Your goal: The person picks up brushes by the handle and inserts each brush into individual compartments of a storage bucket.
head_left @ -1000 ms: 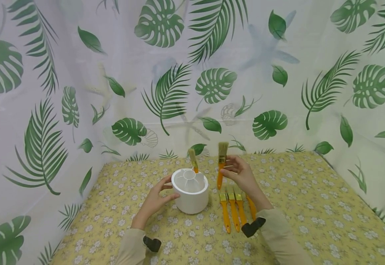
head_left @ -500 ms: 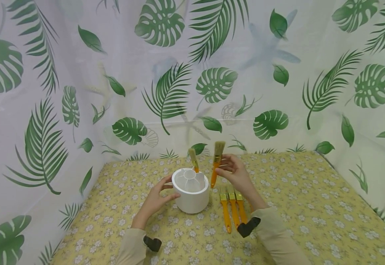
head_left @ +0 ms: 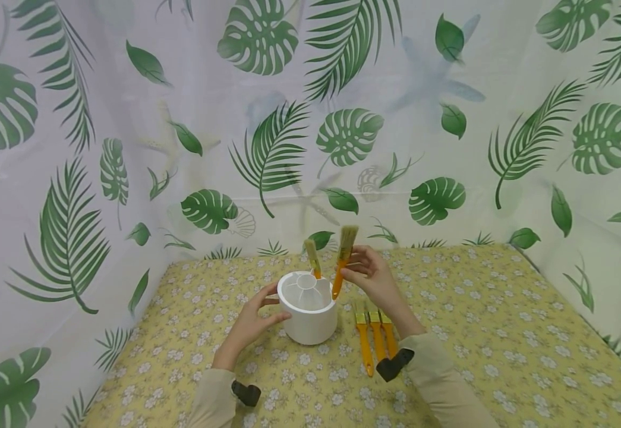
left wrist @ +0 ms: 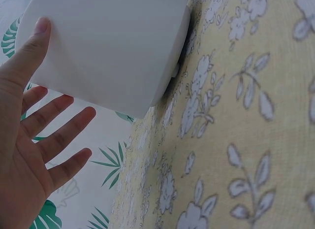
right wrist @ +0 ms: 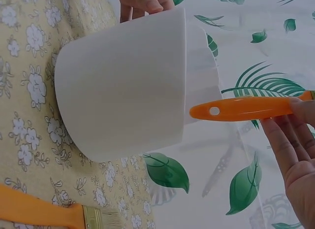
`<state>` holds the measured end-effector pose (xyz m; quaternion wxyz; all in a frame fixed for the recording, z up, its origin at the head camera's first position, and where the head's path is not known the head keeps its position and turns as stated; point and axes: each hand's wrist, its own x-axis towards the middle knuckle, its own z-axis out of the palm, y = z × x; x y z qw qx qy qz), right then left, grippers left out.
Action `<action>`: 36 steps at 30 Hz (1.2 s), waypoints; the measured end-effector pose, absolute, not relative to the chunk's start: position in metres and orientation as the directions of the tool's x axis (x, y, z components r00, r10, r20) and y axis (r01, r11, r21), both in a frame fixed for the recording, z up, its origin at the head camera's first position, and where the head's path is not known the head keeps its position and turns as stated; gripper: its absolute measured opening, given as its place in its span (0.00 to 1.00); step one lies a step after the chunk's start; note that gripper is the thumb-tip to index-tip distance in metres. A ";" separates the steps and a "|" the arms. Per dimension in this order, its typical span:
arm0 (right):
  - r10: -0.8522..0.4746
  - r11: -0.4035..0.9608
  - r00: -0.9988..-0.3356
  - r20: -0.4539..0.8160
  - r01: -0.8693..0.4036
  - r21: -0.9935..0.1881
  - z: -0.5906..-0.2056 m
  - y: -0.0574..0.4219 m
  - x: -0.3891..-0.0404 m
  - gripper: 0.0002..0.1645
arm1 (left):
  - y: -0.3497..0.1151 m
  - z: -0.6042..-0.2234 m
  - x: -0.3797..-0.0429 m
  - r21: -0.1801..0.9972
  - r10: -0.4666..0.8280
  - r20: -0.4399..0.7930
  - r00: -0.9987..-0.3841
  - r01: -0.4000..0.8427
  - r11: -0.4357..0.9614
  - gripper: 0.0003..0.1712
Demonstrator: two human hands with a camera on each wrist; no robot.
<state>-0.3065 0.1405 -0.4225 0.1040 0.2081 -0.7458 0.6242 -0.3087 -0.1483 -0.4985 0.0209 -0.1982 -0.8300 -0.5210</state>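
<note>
A white round divided holder (head_left: 310, 321) stands on the table, with thin partitions around a central ring inside. One paintbrush (head_left: 312, 255) stands in it, bristles up. My left hand (head_left: 257, 321) rests against the holder's left side, thumb in front and fingers behind; in the left wrist view these fingers (left wrist: 69, 125) are straight and spread. My right hand (head_left: 371, 273) pinches another paintbrush (head_left: 344, 258) with an orange handle, bristles up and tilted. In the right wrist view its handle end (right wrist: 202, 112) is just above the rim, overlapping the holder's inner partition.
Three more paintbrushes (head_left: 376, 339) with orange handles lie side by side right of the holder, bristles away from me, partly under my right forearm. A yellow flowered cloth (head_left: 267, 380) covers the table. A white leaf-print curtain (head_left: 299, 137) hangs behind it.
My right hand has carried its paintbrush left from above the lying brushes to the holder's right rim, tilting it more. The left hand and holder have stayed in place.
</note>
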 end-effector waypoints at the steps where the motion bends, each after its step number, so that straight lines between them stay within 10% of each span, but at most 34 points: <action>1: -0.180 0.139 -0.890 0.418 -0.444 -0.885 -0.422 0.140 -0.307 0.25 | -0.148 -0.499 -0.309 0.856 0.306 0.241 -0.921 0.350 0.380 0.41; 36: -0.240 0.174 -0.898 0.370 -0.414 -0.893 -0.405 0.122 -0.289 0.23 | -0.144 -0.467 -0.287 0.864 0.350 0.237 -0.906 0.361 0.352 0.41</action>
